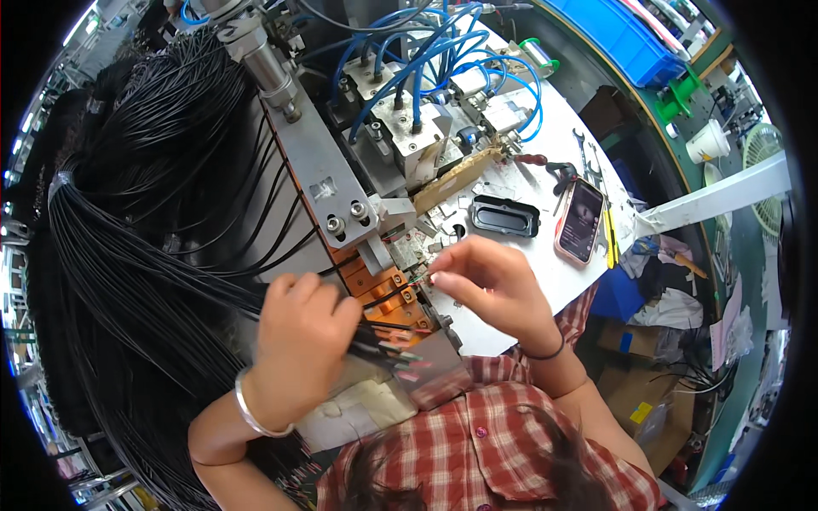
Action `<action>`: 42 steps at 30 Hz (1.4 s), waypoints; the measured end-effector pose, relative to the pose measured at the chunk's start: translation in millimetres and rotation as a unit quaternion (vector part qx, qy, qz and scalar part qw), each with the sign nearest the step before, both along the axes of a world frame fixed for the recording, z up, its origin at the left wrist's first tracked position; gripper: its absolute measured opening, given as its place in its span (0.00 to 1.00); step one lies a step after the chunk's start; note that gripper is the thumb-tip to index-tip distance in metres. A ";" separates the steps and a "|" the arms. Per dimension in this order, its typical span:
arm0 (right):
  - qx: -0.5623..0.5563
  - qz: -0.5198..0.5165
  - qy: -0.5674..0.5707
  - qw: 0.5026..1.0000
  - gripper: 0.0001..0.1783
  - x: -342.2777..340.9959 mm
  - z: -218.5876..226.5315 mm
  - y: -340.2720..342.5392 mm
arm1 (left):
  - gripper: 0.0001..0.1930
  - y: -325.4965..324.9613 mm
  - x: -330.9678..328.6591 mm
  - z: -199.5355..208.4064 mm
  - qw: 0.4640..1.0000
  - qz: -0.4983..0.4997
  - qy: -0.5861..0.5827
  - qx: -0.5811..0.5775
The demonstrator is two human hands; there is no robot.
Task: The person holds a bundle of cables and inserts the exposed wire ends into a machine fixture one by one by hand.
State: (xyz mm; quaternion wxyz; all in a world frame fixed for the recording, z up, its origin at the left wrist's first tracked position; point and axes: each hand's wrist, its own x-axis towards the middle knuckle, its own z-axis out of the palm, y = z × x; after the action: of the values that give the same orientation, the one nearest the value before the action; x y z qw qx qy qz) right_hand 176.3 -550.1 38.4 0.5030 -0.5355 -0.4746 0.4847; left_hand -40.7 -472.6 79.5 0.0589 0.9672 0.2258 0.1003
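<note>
1. Left hand (300,345): fingers curled shut around a bunch of black cables (379,347), whose stripped, coloured ends fan out to the right of the fist. A silver bangle (252,410) sits on the wrist.
2. Right hand (487,281): thumb and forefinger pinched together on a single cable end (415,278), held just over the orange fixture. A dark band (544,352) circles the wrist.
3. Orange fixture (383,294): slotted block between the two hands, with one black cable lying in a slot; it sits at the foot of the machine.
4. Machine (400,128): grey metal blocks and a steel plate with two bolts, fed by looping blue hoses (443,43); directly behind the fixture.
5. Cable bundle (145,213): a great mass of black cables, tied at the far left, draped across the left side and running into the left fist.
6. White bench top (528,255): right of the machine, scattered with small metal parts.
7. Black oval tray (505,215): on the bench, beyond the right hand.
8. Smartphone (580,221): pink-cased, screen up, right of the tray, well apart from the hands.
9. Red plaid shirt (503,443): the person's own, lower centre.
</note>
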 end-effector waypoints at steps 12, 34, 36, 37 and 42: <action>0.373 0.027 0.206 0.904 0.03 8.1 20.4 -28.9 | 0.15 -6.4 3.2 6.2 0.996 -0.027 -0.088 0.017; 0.041 -0.056 0.145 0.987 0.04 -15.2 -28.7 5.4 | 0.20 -11.3 6.6 -5.0 0.998 0.024 -0.052 -0.009; 0.022 -0.038 0.179 0.983 0.04 -11.4 -27.1 4.5 | 0.20 -10.6 8.0 -5.0 0.998 0.025 -0.051 -0.010; 0.002 -0.019 0.212 0.977 0.04 -9.1 -25.6 3.9 | 0.20 -10.1 8.4 -5.1 0.998 0.020 -0.056 -0.016; -0.069 0.123 0.272 0.952 0.03 -1.2 -18.5 4.5 | 0.18 -9.6 8.4 -3.6 0.998 0.015 -0.060 -0.030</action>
State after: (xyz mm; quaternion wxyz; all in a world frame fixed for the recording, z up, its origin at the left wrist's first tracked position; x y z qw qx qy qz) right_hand 175.1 -545.6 19.9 0.5112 -0.3542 -0.3473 0.7019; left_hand -32.3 -482.2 75.8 0.0994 0.9536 0.2397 0.1525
